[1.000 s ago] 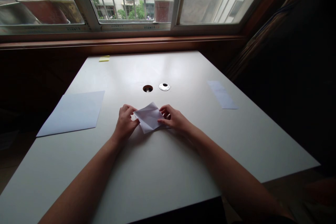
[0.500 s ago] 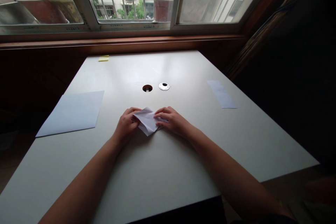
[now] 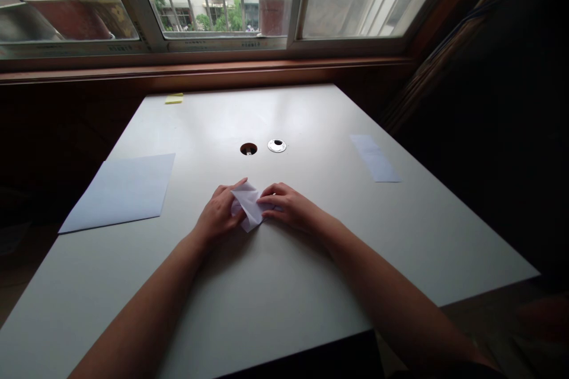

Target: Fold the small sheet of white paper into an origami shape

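Note:
A small folded piece of white paper [image 3: 249, 207] lies on the white table [image 3: 275, 284] just in front of me. My left hand [image 3: 220, 213] presses on its left side, fingers curled over the paper's edge. My right hand [image 3: 287, 208] covers its right side, fingers pinched down on a fold. Both hands meet over the paper, so only a narrow wedge of it shows between them.
A flat white sheet [image 3: 122, 189] lies at the table's left edge. A narrow paper strip [image 3: 374, 157] lies to the right. A round hole [image 3: 248, 148] and a metal cap [image 3: 277, 145] sit mid-table, a yellow sticky pad [image 3: 173, 99] at the far left corner. Windows run behind.
The paper has been folded smaller: my hands have closed in toward each other over it, and less of the paper shows than a second ago.

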{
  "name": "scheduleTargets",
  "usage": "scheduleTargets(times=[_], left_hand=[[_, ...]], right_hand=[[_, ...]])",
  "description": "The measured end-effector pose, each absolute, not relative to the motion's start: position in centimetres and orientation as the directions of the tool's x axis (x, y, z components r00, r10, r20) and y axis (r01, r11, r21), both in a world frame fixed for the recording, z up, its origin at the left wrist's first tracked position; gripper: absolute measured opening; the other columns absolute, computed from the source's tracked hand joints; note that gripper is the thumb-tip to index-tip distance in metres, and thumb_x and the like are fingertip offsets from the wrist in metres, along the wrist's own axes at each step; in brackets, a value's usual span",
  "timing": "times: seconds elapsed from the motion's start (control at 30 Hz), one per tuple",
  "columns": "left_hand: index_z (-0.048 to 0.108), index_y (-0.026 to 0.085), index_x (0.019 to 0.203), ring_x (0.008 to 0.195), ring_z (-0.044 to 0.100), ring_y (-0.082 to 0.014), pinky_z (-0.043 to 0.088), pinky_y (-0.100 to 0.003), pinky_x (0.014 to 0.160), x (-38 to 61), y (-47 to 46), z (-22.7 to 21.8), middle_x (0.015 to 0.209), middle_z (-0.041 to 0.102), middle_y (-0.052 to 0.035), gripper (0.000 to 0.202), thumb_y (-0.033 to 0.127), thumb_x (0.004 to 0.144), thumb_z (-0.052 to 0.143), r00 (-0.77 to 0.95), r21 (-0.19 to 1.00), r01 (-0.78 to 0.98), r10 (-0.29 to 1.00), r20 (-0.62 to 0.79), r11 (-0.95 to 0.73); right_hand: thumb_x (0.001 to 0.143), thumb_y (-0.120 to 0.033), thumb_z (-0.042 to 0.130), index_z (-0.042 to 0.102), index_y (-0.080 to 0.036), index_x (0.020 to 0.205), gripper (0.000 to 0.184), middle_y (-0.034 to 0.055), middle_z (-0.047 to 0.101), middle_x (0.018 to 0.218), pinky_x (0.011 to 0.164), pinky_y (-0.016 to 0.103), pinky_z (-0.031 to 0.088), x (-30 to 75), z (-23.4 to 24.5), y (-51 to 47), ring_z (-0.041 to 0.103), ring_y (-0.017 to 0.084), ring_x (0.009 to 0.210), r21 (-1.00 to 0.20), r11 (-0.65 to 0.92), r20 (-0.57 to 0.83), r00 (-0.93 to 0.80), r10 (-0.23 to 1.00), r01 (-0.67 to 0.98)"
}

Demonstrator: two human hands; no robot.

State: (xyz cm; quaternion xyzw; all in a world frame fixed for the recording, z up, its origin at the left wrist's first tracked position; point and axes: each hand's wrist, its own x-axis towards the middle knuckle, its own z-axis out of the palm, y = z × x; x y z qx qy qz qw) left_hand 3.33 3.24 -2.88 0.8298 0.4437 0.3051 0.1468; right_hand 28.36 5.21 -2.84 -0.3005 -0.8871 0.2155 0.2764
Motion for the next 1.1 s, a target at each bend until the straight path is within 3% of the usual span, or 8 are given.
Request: scheduleTargets(times=[0.2, 0.37, 0.43, 0.5, 0.63, 0.7, 1.1], left_hand=[[0.025, 0.017, 0.152, 0.090, 0.066, -0.0232, 0.055, -0.041, 0.086, 3.4, 3.0, -3.0, 0.135, 0.057, -0.0157, 0.076, 0.027, 0.085, 0.060, 0.388, 0.591, 0.619, 0.855, 0.344, -0.518], [0.039, 0.017, 0.143, 0.121, 0.057, -0.0300, 0.050, -0.045, 0.099, 3.4, 3.0, -3.3, 0.149, 0.045, -0.0155, 0.064, 0.023, 0.083, 0.061, 0.404, 0.541, 0.636, 0.834, 0.375, -0.551], [0.044, 0.019, 0.137, 0.125, 0.054, -0.0304, 0.049, -0.046, 0.101, 3.5, 3.0, -3.2, 0.150, 0.045, -0.0141, 0.058, 0.022, 0.082, 0.062, 0.419, 0.530, 0.640, 0.831, 0.367, -0.557], [0.044, 0.020, 0.135, 0.123, 0.056, -0.0301, 0.050, -0.045, 0.100, 3.5, 2.8, -3.1, 0.145, 0.049, -0.0142, 0.057, 0.024, 0.081, 0.063, 0.415, 0.539, 0.643, 0.839, 0.352, -0.544], [0.039, 0.021, 0.130, 0.102, 0.066, -0.0278, 0.056, -0.043, 0.083, 3.6, 2.5, -3.1, 0.121, 0.063, -0.0133, 0.056, 0.031, 0.081, 0.065, 0.346, 0.591, 0.658, 0.885, 0.313, -0.466], [0.037, 0.022, 0.126, 0.099, 0.067, -0.0261, 0.056, -0.041, 0.081, 3.5, 2.5, -3.1, 0.123, 0.062, -0.0123, 0.053, 0.031, 0.081, 0.064, 0.356, 0.598, 0.645, 0.879, 0.316, -0.476], [0.024, 0.028, 0.153, 0.132, 0.048, -0.0293, 0.043, -0.045, 0.107, 4.7, 1.9, -0.7, 0.152, 0.042, -0.0102, 0.069, 0.038, 0.092, 0.056, 0.597, 0.397, 0.608, 0.726, 0.342, -0.687]], right_hand=[[0.088, -0.031, 0.069, 0.068, -0.027, 0.118, 0.030, 0.0077, 0.067, 0.116, 0.095, 0.042, 0.051, 28.2, -2.8, 5.3, 0.058, 0.023, 0.105, -0.516, 0.754, 0.381, -0.680, 0.626, 0.406], [0.089, -0.031, 0.068, 0.067, -0.027, 0.120, 0.032, 0.0071, 0.066, 0.120, 0.097, 0.044, 0.051, 28.3, -2.8, 5.3, 0.056, 0.024, 0.107, -0.495, 0.755, 0.372, -0.681, 0.631, 0.429], [0.088, -0.031, 0.069, 0.067, -0.029, 0.121, 0.033, 0.0065, 0.066, 0.120, 0.097, 0.045, 0.051, 28.5, -2.8, 5.3, 0.056, 0.025, 0.108, -0.486, 0.756, 0.362, -0.687, 0.631, 0.439], [0.089, -0.031, 0.068, 0.067, -0.030, 0.121, 0.032, 0.0058, 0.067, 0.120, 0.098, 0.045, 0.050, 28.6, -2.8, 5.3, 0.055, 0.025, 0.108, -0.479, 0.758, 0.358, -0.690, 0.629, 0.442], [0.089, -0.031, 0.068, 0.069, -0.030, 0.117, 0.028, 0.0061, 0.068, 0.118, 0.096, 0.043, 0.051, 28.7, -2.7, 5.5, 0.057, 0.024, 0.106, -0.498, 0.756, 0.363, -0.690, 0.626, 0.424], [0.088, -0.030, 0.069, 0.070, -0.029, 0.114, 0.025, 0.0068, 0.068, 0.117, 0.095, 0.043, 0.051, 28.7, -2.7, 5.5, 0.059, 0.023, 0.106, -0.521, 0.751, 0.367, -0.689, 0.626, 0.405], [0.087, -0.026, 0.068, 0.071, -0.025, 0.108, 0.021, 0.0091, 0.069, 0.115, 0.097, 0.043, 0.052, 28.4, -3.0, 5.7, 0.062, 0.023, 0.104, -0.568, 0.751, 0.407, -0.677, 0.613, 0.337]])
